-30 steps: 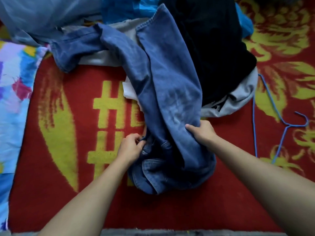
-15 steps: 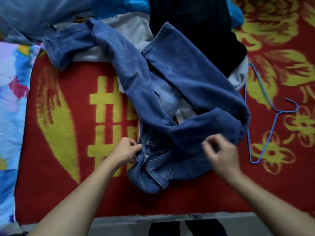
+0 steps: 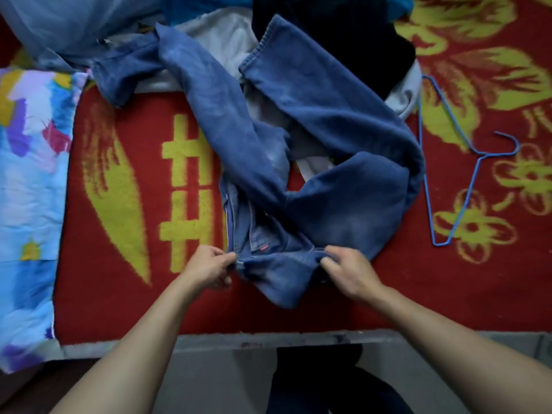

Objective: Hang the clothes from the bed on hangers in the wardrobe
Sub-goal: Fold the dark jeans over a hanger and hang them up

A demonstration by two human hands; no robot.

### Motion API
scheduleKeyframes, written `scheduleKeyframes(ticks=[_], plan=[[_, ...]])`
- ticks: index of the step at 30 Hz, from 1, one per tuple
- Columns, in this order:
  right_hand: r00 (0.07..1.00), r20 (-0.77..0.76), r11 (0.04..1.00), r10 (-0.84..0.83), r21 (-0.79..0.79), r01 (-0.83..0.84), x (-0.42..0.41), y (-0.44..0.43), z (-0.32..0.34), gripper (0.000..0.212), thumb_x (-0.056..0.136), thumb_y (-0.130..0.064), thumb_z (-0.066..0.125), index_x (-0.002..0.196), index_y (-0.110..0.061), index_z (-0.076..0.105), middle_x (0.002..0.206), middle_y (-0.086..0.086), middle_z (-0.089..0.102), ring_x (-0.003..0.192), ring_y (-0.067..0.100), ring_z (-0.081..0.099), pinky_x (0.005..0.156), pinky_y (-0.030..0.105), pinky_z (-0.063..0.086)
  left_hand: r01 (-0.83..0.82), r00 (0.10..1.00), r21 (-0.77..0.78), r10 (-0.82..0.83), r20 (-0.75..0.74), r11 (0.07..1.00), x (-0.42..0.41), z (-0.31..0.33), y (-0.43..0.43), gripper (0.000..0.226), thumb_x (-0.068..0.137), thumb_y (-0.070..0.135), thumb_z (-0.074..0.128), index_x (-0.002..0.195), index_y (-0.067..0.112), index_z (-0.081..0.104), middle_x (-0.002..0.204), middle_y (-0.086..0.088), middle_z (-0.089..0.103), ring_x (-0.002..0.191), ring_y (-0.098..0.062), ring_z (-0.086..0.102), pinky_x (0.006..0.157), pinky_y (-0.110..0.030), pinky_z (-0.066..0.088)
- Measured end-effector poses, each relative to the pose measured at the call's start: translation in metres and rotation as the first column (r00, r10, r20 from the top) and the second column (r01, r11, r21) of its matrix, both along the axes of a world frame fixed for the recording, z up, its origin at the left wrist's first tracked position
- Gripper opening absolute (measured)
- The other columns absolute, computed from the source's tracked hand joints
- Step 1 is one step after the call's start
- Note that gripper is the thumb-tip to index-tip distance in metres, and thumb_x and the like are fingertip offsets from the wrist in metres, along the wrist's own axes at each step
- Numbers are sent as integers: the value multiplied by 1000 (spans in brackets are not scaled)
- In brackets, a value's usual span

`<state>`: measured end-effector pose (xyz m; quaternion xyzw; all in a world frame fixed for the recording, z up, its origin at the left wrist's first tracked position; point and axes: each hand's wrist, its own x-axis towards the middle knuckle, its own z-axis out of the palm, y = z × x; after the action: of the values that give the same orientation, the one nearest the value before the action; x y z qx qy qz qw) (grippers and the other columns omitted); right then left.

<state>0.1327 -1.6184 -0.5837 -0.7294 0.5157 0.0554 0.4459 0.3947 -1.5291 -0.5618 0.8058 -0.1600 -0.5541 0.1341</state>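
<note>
A pair of blue jeans point(image 3: 325, 121) lies crumpled on the red and yellow blanket point(image 3: 131, 186) of the bed, its legs twisted up toward the clothes pile. My left hand point(image 3: 209, 265) pinches the left end of the waistband. My right hand point(image 3: 348, 268) grips the right end of the waistband, so the band is stretched between both hands near the bed's front edge. A blue wire hanger point(image 3: 466, 165) lies flat on the blanket to the right of the jeans, untouched.
Behind the jeans a pile holds a black garment point(image 3: 337, 34), a white-grey garment point(image 3: 227, 37) and light blue cloth point(image 3: 68, 22). A multicoloured quilt point(image 3: 30, 186) covers the left side. The grey bed edge point(image 3: 268, 339) runs below my hands, floor beneath.
My right hand let go of the jeans leg and moved down to take the right end of the waistband. The leg fell open to the right. The view pulled back, showing the bed edge.
</note>
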Motion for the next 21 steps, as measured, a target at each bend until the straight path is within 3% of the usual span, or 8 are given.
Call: scheduleKeyframes(ticks=[3, 6, 8, 12, 14, 17, 18, 21], plan=[[996, -80, 999, -47, 14, 48, -56, -19, 20, 33, 71, -50, 40, 59, -20, 49, 57, -3, 52, 70, 24, 58, 64, 38, 43, 139, 988, 12, -138, -75, 990, -52, 4, 28, 32, 91, 29, 61, 65, 12, 55, 47, -5, 60, 44, -22, 60, 42, -21, 40], [948, -316, 991, -29, -135, -14, -106, -18, 23, 12, 81, -39, 62, 79, -27, 59, 89, 2, 66, 93, 29, 60, 74, 37, 44, 326, 907, -95, -283, 313, 941, -101, -8, 51, 27, 85, 47, 64, 77, 21, 60, 74, 4, 61, 77, -23, 62, 63, -32, 46], [901, -430, 939, -64, -331, -91, -129, -7, 22, 25, 76, -36, 72, 95, -23, 63, 99, 6, 60, 97, 33, 55, 77, 41, 44, 466, 744, -64, -352, 569, 882, -115, -14, 60, 28, 84, 41, 66, 103, 21, 60, 101, 0, 56, 97, -22, 55, 75, -36, 48], [995, -62, 779, 73, -619, -96, -123, 42, 20, 22, 75, -39, 62, 80, -18, 58, 83, 2, 53, 78, 27, 55, 62, 38, 47, 698, 423, 8, -421, 802, 716, -107, -40, 56, 78, 64, 20, 81, 135, 16, 46, 135, -16, 46, 123, -34, 45, 93, -43, 45], [978, -15, 815, 210, -549, -183, -105, 74, 6, 40, 69, -52, 67, 91, -19, 60, 94, 2, 57, 89, 25, 58, 72, 36, 51, 750, 343, 70, -477, 810, 658, -95, -56, 41, 88, 65, 22, 80, 143, 19, 39, 145, -20, 37, 134, -37, 36, 101, -46, 39], [879, -279, 784, 388, -402, -473, -94, 105, -43, 89, 50, -58, 78, 124, -15, 56, 127, 12, 55, 124, 37, 50, 100, 53, 45, 802, 266, 201, -637, 724, 563, -85, -72, 19, 71, 77, 33, 71, 139, 22, 40, 153, -14, 29, 143, -31, 23, 105, -44, 30], [862, -317, 783, 395, -374, -496, -92, 105, -55, 90, 48, -51, 82, 126, -14, 56, 131, 13, 54, 127, 39, 48, 102, 56, 42, 812, 252, 232, -679, 690, 536, -85, -73, 13, 63, 79, 34, 68, 136, 21, 41, 150, -11, 32, 142, -29, 23, 105, -44, 30], [941, -170, 850, 293, -405, -337, -91, 88, -57, 45, 59, -22, 70, 103, -17, 67, 115, 5, 64, 111, 34, 60, 89, 45, 51, 835, 211, 223, -668, 714, 503, -88, -60, 9, 28, 82, 32, 59, 109, 22, 57, 119, -5, 54, 120, -27, 48, 95, -41, 35]])
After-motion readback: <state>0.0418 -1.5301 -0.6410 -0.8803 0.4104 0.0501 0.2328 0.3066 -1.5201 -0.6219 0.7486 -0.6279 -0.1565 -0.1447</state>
